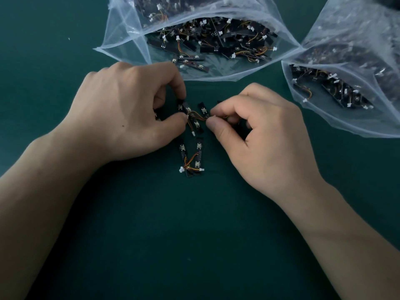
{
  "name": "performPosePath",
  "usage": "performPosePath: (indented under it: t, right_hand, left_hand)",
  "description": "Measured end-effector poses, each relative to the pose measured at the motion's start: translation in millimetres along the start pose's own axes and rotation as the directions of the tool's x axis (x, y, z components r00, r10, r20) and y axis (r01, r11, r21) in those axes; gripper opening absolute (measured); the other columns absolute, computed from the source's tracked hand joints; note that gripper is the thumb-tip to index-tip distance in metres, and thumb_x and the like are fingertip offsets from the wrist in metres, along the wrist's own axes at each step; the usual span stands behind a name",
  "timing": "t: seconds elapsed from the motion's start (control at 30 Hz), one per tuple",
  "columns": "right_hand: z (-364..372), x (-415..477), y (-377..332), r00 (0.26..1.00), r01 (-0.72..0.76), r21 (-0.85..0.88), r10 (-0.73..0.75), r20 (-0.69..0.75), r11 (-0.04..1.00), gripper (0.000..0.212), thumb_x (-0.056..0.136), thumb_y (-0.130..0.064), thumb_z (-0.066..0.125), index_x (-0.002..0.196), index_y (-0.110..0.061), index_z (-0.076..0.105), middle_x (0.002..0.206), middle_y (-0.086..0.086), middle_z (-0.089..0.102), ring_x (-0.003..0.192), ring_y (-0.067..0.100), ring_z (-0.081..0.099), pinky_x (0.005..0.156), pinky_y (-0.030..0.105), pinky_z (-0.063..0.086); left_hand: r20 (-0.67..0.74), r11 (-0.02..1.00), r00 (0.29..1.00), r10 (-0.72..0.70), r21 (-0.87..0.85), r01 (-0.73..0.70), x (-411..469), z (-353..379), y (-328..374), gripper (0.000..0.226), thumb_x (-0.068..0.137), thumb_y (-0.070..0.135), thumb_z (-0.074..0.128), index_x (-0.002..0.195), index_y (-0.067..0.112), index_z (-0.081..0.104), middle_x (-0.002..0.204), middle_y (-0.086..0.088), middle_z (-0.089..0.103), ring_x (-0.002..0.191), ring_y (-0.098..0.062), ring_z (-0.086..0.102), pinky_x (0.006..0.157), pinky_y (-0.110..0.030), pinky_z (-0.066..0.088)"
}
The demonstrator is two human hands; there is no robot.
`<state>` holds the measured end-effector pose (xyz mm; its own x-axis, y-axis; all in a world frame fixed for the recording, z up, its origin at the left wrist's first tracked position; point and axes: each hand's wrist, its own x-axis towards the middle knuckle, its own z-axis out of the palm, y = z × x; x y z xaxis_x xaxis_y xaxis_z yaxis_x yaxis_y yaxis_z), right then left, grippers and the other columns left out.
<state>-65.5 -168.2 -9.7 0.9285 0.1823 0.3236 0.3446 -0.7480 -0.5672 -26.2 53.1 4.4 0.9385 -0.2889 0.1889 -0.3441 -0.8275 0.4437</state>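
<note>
Small black circuit boards with push buttons, thin orange and yellow wires and white plugs lie on the dark green mat. My left hand (129, 109) pinches one black board (185, 106) between thumb and forefinger. My right hand (259, 135) pinches the wire (198, 116) that runs from that board, thumb against forefinger. Between the two hands lie two more boards (197, 124), partly under the wire. Closer to me, a pair of boards (191, 158) lies side by side with their wires crossed and white plugs at the near end.
A clear plastic bag (134, 35) full of the same boards lies open at the top middle, its mouth facing my hands. A second such bag (355, 50) lies at the right edge. The green mat (173, 234) spreads under everything.
</note>
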Motion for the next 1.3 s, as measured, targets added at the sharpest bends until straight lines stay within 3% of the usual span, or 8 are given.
performPosePath:
  t: [0.67,0.9,1.0,1.1,1.3]
  right_hand:
    - [-1.3,-1.1,-0.6,1.0,0.007,0.009,-0.007,0.023,1.0,0.014,0.096,-0.031,0.075,0.099,-0.019,0.079,0.089,-0.005,0.064,0.086,0.018,0.064,0.069,0.043,0.052]
    - [-5.6,-1.9,-1.7,1.0,0.019,0.023,-0.018,-0.025,1.0,0.022,0.097,-0.036,0.071,0.109,-0.017,0.075,0.084,-0.005,0.061,0.077,0.013,0.053,0.067,0.039,0.048]
    - [-8.3,-3.3,-2.9,0.998,0.057,0.038,-0.056,-0.033,0.998,0.015,0.097,-0.03,0.072,0.099,-0.015,0.074,0.081,-0.002,0.061,0.076,0.015,0.056,0.065,0.039,0.047]
    - [-8.5,-7.3,-3.9,0.988,0.156,0.035,-0.156,0.02,0.987,0.015,0.094,-0.025,0.076,0.086,-0.013,0.075,0.078,0.001,0.061,0.075,0.023,0.058,0.066,0.043,0.047]
    - [-7.6,-9.1,-2.9,0.966,0.221,0.018,-0.221,0.132,0.975,0.013,0.092,-0.025,0.079,0.083,-0.016,0.079,0.074,-0.001,0.059,0.071,0.022,0.054,0.066,0.043,0.045]
  left_hand:
    - [-0.008,1.0,1.0,-0.002,0.017,0.002,-1.5,-0.7,2.4,0.028,0.074,0.053,0.06,0.096,0.037,0.06,0.064,0.01,0.053,0.062,-0.002,0.051,0.062,-0.031,0.032]
    - [-0.024,0.999,1.0,-0.007,-0.034,0.006,-2.8,-0.1,1.8,0.025,0.076,0.049,0.059,0.097,0.036,0.06,0.065,0.008,0.055,0.065,-0.006,0.054,0.064,-0.033,0.038]
    - [-0.03,0.992,0.999,-0.044,-0.116,0.04,-0.9,-0.3,1.0,0.023,0.076,0.044,0.059,0.097,0.035,0.061,0.075,0.013,0.058,0.068,-0.01,0.056,0.067,-0.037,0.045]
    - [-0.046,0.979,0.997,-0.056,-0.199,0.046,0.7,-1.9,1.0,0.018,0.079,0.039,0.06,0.095,0.032,0.063,0.072,0.011,0.058,0.065,-0.012,0.055,0.071,-0.044,0.052]
    - [-0.005,0.979,0.999,-0.035,-0.202,0.033,-0.2,-4.8,2.7,0.022,0.075,0.036,0.062,0.096,0.032,0.063,0.072,0.009,0.057,0.065,-0.015,0.054,0.07,-0.046,0.052]
